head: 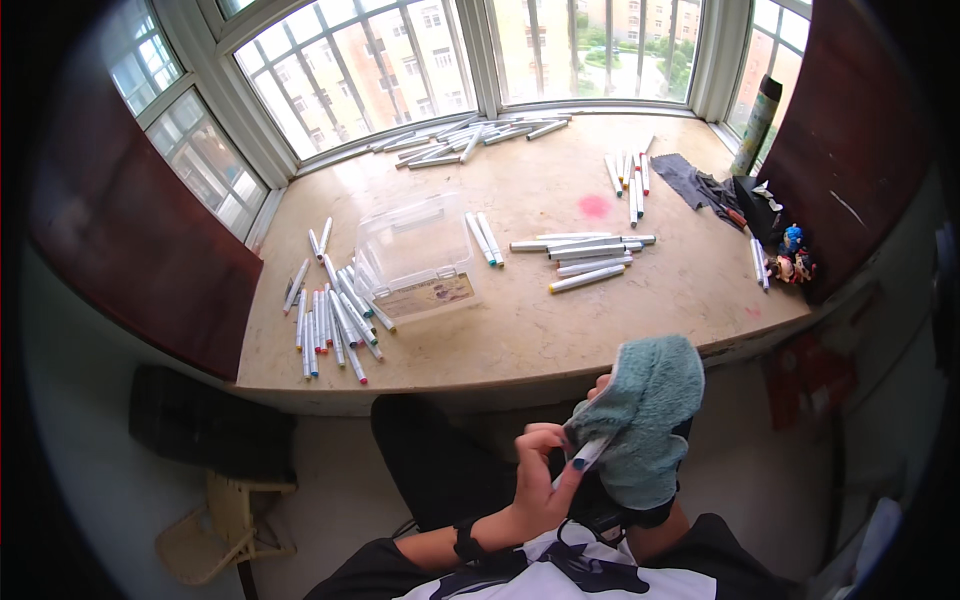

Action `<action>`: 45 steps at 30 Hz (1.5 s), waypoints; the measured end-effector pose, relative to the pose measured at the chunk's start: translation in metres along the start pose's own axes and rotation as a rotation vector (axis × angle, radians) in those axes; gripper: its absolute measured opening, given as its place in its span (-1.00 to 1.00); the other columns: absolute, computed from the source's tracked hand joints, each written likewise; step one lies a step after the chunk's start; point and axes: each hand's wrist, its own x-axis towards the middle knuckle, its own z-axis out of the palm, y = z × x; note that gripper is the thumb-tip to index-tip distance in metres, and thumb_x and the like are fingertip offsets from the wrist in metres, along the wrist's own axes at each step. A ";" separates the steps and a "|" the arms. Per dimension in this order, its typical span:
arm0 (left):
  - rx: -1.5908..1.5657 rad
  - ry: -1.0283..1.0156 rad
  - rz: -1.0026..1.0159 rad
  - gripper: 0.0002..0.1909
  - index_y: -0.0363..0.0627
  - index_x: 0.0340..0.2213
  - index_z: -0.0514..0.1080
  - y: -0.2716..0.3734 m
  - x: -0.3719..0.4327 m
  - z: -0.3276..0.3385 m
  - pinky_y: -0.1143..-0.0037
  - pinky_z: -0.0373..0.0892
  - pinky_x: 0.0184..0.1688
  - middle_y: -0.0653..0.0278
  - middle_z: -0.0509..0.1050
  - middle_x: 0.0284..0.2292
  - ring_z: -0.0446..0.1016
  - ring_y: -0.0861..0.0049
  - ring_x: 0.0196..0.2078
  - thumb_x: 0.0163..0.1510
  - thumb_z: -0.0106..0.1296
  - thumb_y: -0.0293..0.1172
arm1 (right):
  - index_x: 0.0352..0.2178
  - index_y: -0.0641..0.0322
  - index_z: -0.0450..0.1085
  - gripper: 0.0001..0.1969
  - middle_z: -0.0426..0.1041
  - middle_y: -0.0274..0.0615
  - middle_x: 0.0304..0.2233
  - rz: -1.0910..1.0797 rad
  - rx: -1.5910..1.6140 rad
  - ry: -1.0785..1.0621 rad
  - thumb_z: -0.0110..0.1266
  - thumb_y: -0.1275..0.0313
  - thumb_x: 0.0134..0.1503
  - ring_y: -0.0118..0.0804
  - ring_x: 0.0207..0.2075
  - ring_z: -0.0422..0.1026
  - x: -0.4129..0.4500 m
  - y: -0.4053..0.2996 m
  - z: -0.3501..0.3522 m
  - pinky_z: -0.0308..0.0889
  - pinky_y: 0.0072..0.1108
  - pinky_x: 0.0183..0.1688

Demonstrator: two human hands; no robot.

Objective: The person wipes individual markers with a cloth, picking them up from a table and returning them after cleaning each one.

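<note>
My left hand grips a white marker pen over my lap. The pen's upper end meets a fuzzy teal cleaning cloth. This cloth is draped over my right hand, which holds it; only a few fingertips show at its left edge. Most of that hand is hidden. Both hands are just in front of the near edge of a beige stone windowsill counter.
A clear plastic box stands on the counter. Loose markers lie to its left, more markers to its right, and a pile by the window. A grey cloth, small figurines and a tall cylinder occupy the right side.
</note>
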 end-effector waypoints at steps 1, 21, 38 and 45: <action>-0.045 0.130 0.084 -0.81 -0.19 -0.33 0.06 -0.004 0.001 -0.001 0.53 0.22 -0.28 0.15 0.16 -0.35 0.21 0.50 -0.34 0.02 -0.18 -0.49 | -0.37 0.09 0.20 -0.83 0.20 -0.34 -0.47 0.051 -0.006 0.043 -0.13 0.25 0.12 -0.43 -0.42 0.20 0.001 0.004 0.010 0.21 -0.58 -0.37; -0.447 -0.267 -0.191 -0.72 -0.20 -0.33 0.19 0.042 0.064 -0.050 0.27 0.08 0.07 0.01 0.39 -0.30 0.35 0.26 -0.14 0.18 -0.30 -0.19 | -0.41 0.28 0.30 -0.81 0.27 -0.10 -0.42 -0.289 -0.978 -0.384 -0.02 0.44 -0.12 -0.20 -0.34 0.29 -0.010 0.000 0.076 0.23 -0.41 -0.34; -0.059 0.689 -0.502 -0.77 -0.32 -0.29 0.24 -0.094 0.180 -0.353 0.41 0.32 -0.37 0.18 0.31 -0.44 0.30 0.46 -0.44 -0.03 -0.13 -0.49 | -0.32 0.30 0.26 -0.77 0.33 -0.28 -0.43 0.023 -0.187 -0.065 0.03 0.48 -0.07 -0.42 -0.40 0.33 -0.011 -0.001 0.032 0.28 -0.65 -0.27; 0.569 0.716 -0.095 -0.57 -0.36 -0.11 0.25 -0.089 0.200 -0.350 0.48 0.24 -0.08 0.01 0.35 -0.17 0.34 0.33 -0.13 -0.08 -0.07 -0.48 | -0.14 0.29 0.22 -0.71 0.35 -0.19 -0.28 -0.043 -0.308 -0.096 -0.06 0.40 0.10 -0.34 -0.25 0.36 -0.012 -0.011 0.006 0.31 -0.59 -0.19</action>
